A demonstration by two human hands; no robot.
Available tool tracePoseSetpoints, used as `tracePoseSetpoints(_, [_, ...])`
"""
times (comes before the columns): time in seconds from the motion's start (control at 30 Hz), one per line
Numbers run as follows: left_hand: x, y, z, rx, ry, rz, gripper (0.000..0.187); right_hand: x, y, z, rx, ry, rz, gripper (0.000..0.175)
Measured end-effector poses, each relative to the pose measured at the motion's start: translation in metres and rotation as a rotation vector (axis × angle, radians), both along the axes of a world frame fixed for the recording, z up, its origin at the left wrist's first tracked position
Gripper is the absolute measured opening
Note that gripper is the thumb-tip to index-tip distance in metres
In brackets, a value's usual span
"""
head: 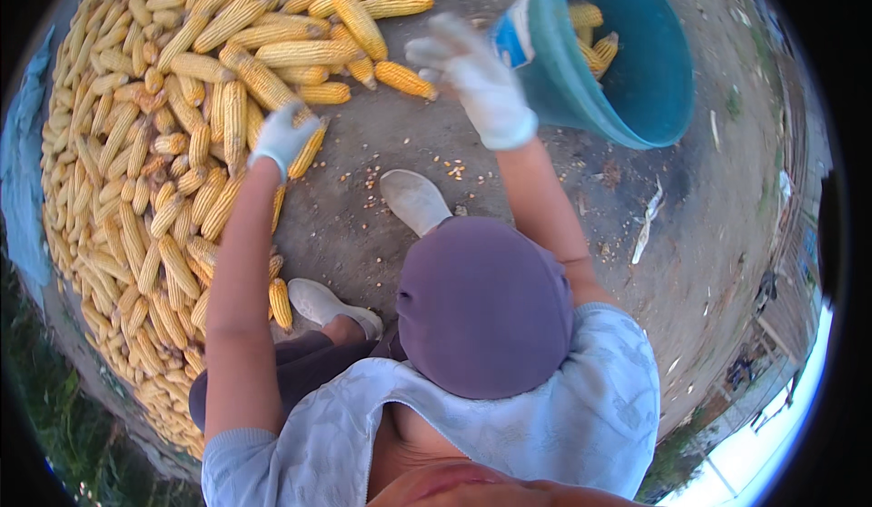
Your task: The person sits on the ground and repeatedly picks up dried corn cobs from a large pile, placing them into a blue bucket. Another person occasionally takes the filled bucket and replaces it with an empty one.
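My left hand (283,135), in a white glove, is at the right edge of a large heap of yellow corn cobs (163,166). Its thumb and fingers close around the lower end of a corn cob (259,78). Another cob (311,149) lies just under that hand. My right hand (473,78), also gloved and blurred by motion, is empty with its fingers apart. It is between a single orange-yellow cob (405,80) on the ground and a green plastic bucket (654,112). The bucket leans with its mouth towards the right, and a few cobs (599,50) show inside.
Loose kernels (449,166) are scattered on the bare dirt ground (354,234) by my shoes (412,197). A pale dry husk (647,221) lies to the right. Blue sheeting (24,159) borders the heap at far left. My bent knee (484,309) is between my arms.
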State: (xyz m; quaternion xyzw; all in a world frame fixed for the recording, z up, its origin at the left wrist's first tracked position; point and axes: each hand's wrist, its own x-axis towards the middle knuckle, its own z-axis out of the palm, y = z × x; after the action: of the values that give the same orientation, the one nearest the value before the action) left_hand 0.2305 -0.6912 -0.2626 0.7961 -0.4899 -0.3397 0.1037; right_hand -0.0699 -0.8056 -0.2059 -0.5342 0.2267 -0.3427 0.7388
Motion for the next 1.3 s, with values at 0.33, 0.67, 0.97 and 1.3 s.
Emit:
tracePoseSetpoints(0.33, [-0.031,0.074,-0.1,-0.107,0.328,0.457,0.064,0.075,-0.026,-0.163,-0.379,1.244,-0.063,0.066])
tracePoseSetpoints(0.67, [0.029,-0.034,-0.077,-0.649,0.931,1.216,0.07,0.265,-0.123,-0.108,-0.722,0.977,0.46,0.09])
tracePoseSetpoints(0.97, [0.011,0.006,-0.1,-0.667,1.301,1.107,0.064,0.234,-0.068,-0.114,-0.323,0.986,0.658,0.108])
tracePoseSetpoints(1.3, [-0.03,0.069,-0.087,-0.555,1.586,0.836,0.069,0.167,0.044,-0.107,-0.253,0.797,0.317,0.094])
